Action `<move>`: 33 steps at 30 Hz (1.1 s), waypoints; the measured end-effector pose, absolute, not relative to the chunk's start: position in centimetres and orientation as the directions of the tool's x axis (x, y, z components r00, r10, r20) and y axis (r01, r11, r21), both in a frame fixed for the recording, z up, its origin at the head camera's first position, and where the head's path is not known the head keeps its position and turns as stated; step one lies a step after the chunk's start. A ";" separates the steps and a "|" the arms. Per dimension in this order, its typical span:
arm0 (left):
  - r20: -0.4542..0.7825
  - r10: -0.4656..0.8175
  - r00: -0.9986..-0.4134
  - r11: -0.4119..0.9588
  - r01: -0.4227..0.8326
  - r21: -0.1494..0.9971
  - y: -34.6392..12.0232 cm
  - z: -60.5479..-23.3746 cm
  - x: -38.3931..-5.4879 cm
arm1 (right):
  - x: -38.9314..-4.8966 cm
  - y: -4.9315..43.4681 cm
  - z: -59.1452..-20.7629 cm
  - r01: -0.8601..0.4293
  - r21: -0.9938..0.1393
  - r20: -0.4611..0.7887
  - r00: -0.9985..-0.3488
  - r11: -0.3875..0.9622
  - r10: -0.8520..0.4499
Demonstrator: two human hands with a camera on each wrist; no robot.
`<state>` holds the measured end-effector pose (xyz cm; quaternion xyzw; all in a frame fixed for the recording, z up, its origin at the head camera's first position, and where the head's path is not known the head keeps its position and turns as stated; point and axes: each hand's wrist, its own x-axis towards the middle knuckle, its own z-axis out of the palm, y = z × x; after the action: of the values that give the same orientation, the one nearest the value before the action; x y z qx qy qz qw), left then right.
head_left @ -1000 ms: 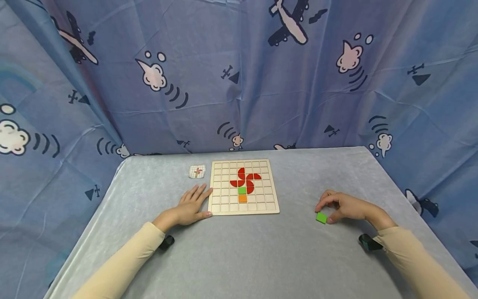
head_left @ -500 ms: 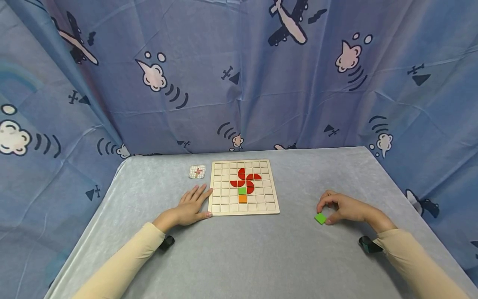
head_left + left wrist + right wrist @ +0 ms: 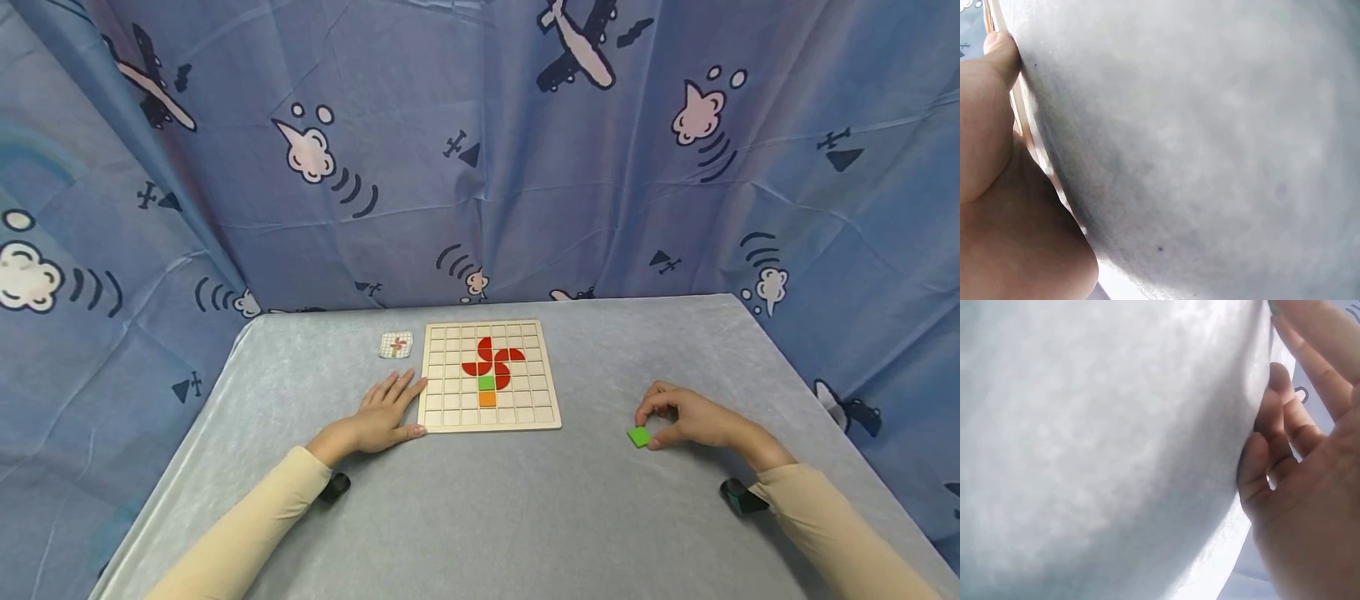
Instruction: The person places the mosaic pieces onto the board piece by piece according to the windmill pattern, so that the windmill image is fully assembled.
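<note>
The pale wooden grid board lies on the table, carrying a red pinwheel of curved pieces with a green square and an orange square below it. My left hand rests on the cloth with fingers spread, the thumb and a fingertip touching the board's left edge. Well to the right of the board, my right hand holds a loose green square tile between thumb and forefinger, low over the cloth. Just a green sliver of this tile shows in the right wrist view.
A small pattern card with a printed pinwheel lies left of the board. Grey cloth covers the table. A blue printed curtain hangs behind and at both sides.
The green tile in my right fingers has turned and shifted slightly left, the thumb moving with it. My left hand and the board have stayed put.
</note>
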<state>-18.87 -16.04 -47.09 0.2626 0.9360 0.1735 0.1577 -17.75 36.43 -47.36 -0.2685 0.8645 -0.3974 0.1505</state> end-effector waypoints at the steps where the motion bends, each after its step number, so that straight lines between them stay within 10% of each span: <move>1: -0.201 0.550 -0.811 0.797 0.437 0.417 -16.1 -47.1 -18.9 | -17.7 36.4 -47.3 -0.342 -0.766 -0.048 -0.814 0.544 -0.579; 33: -0.247 0.524 -0.815 0.829 0.422 0.367 -16.1 -47.1 -19.3 | -18.8 25.1 -46.5 -0.344 -0.690 0.112 -0.920 0.637 -0.375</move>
<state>-19.35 -16.09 -47.14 0.2515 0.9408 0.1492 0.1713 -18.81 25.05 -46.46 -0.1988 0.9044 -0.3770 0.0207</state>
